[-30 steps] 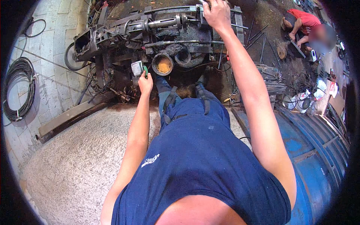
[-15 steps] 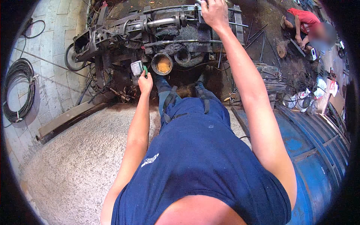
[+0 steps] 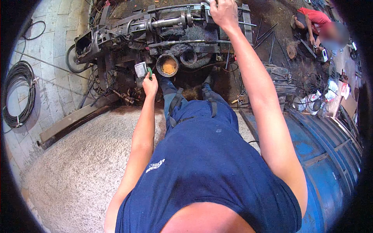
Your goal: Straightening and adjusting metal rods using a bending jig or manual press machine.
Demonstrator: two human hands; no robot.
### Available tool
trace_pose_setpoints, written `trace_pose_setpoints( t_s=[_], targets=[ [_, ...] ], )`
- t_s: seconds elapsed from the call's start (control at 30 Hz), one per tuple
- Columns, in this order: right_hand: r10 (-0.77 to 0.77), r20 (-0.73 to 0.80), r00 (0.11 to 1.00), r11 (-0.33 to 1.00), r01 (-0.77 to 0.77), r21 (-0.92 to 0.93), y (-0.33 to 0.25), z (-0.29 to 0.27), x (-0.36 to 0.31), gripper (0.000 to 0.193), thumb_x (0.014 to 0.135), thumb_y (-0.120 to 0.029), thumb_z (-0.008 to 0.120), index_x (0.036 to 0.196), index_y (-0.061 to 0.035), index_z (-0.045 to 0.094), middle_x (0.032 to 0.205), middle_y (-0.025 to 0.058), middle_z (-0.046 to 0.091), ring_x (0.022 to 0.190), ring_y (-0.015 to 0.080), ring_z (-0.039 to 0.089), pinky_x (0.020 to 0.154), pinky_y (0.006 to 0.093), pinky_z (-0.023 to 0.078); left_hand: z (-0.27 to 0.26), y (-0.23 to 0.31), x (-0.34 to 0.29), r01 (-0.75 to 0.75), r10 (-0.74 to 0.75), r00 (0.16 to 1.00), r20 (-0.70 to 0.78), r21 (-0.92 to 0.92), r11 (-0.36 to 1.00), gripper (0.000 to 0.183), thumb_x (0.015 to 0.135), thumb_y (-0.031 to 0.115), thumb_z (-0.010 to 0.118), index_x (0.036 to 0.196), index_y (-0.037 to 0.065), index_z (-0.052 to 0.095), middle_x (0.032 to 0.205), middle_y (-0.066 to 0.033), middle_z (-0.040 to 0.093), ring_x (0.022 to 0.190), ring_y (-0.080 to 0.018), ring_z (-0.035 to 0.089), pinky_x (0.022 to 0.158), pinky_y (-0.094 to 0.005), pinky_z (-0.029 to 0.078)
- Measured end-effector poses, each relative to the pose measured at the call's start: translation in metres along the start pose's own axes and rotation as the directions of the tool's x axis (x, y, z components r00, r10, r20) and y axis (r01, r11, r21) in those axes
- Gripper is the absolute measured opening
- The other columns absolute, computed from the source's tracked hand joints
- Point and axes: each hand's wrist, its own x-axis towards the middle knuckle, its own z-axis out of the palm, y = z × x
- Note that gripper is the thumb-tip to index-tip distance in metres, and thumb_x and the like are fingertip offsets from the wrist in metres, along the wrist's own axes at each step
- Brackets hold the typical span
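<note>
My left hand (image 3: 150, 84) is closed round a small green handle (image 3: 150, 72), which adjoins a pale grey square piece (image 3: 141, 70). Just right of it is a round metal container (image 3: 158, 66) with orange-yellow material inside. My right hand (image 3: 224, 14) reaches to the far side of a dark, greasy machine (image 3: 128, 29). Its fingers are bent round a part at the top edge of the picture, mostly hidden by the hand. Between my hands run a thick metal shaft (image 3: 167, 22) and a thinner bright rod (image 3: 182, 42), with dark metal chips around them.
A second dark round opening (image 3: 189, 57) adjoins the container. Coiled black cable (image 3: 21, 93) lies at left. Blue metal panels (image 3: 322, 167) are at lower right. Loose rods (image 3: 268, 37) lie on the floor near a crouching person in red (image 3: 314, 19).
My right hand has shifted very slightly at the machine's far side. My left hand stays almost in place on the green handle. The crouching person's arm has moved a little.
</note>
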Motion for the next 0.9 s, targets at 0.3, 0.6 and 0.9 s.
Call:
trace_pose_setpoints(
  t_s=[0.3, 0.6, 0.9],
  targets=[
    [0.002, 0.019, 1.0, 1.0, -0.002, 0.006, -0.006, -0.001, 0.001, 0.024, 0.085, -0.018, 0.051, 0.09, 0.0037, 0.061, 0.094, 0.0206, 0.057, 0.091, 0.0373, 0.052, 0.084, 0.0464, 0.04, 0.001, 0.0, 0.001, -0.027, 0.027, 1.0, -0.01, -0.006, 1.0, 0.045, 0.087, 0.031, 0.054, 0.122, 0.003, 0.057, 0.1, -0.0279, 0.063, 0.096, -0.0388, 0.062, 0.084, -0.0417, 0.047],
    [0.043, 0.011, 0.999, 0.998, -0.043, 0.05, -0.011, -0.003, 0.007, 0.023, 0.086, -0.015, 0.051, 0.092, 0.0052, 0.06, 0.094, 0.0205, 0.057, 0.09, 0.0379, 0.053, 0.084, 0.0456, 0.041, 0.016, -0.034, 0.012, -0.036, 0.034, 0.997, -0.064, -0.044, 0.998, 0.04, 0.093, 0.026, 0.05, 0.125, 0.004, 0.056, 0.067, -0.007, 0.062, 0.056, -0.0126, 0.055, 0.056, -0.0305, 0.046],
    [0.03, 0.005, 1.0, 0.999, -0.031, 0.04, -0.016, -0.005, 0.009, 0.021, 0.085, -0.012, 0.051, 0.093, 0.0058, 0.059, 0.094, 0.0209, 0.057, 0.09, 0.0377, 0.053, 0.083, 0.0446, 0.041, 0.019, -0.022, 0.012, 0.114, -0.109, 0.991, 0.072, -0.069, 0.991, 0.041, 0.093, 0.023, 0.051, 0.127, 0.0, 0.053, 0.068, -0.0038, 0.059, 0.055, -0.0105, 0.054, 0.052, -0.0276, 0.045]
  ],
)
